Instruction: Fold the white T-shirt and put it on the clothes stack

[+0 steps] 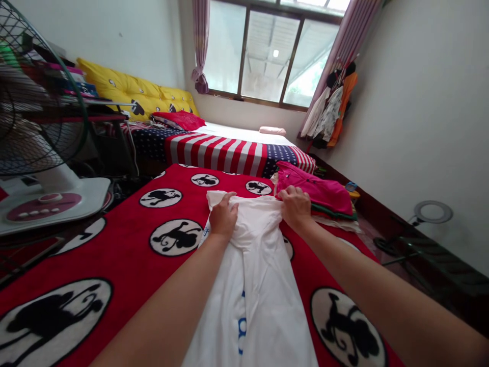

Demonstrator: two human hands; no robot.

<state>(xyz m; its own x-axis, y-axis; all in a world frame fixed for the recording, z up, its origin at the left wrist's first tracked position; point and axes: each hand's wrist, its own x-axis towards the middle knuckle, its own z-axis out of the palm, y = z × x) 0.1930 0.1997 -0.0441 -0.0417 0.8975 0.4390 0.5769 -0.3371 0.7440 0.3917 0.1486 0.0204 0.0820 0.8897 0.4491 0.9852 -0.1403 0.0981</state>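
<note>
A white garment (260, 285) with blue lettering lies lengthwise on a red blanket (126, 244) patterned with black figures in pale ovals. My left hand (224, 216) grips its far end near the left corner, fingers closed on the cloth. At the far right corner my right hand (295, 206) pinches the same edge. Between the hands the cloth is gathered into creases that run toward me. Just beyond my right hand sits a stack of folded clothes with a bright pink garment (313, 188) on top.
A fan (49, 204) stands close on the left, beside a desk with books. Past the blanket is a bed with a stars-and-stripes cover (221, 153) and a yellow cushion (141, 94). Clothes (332, 107) hang by the window, and a ring light (433, 211) stands at right.
</note>
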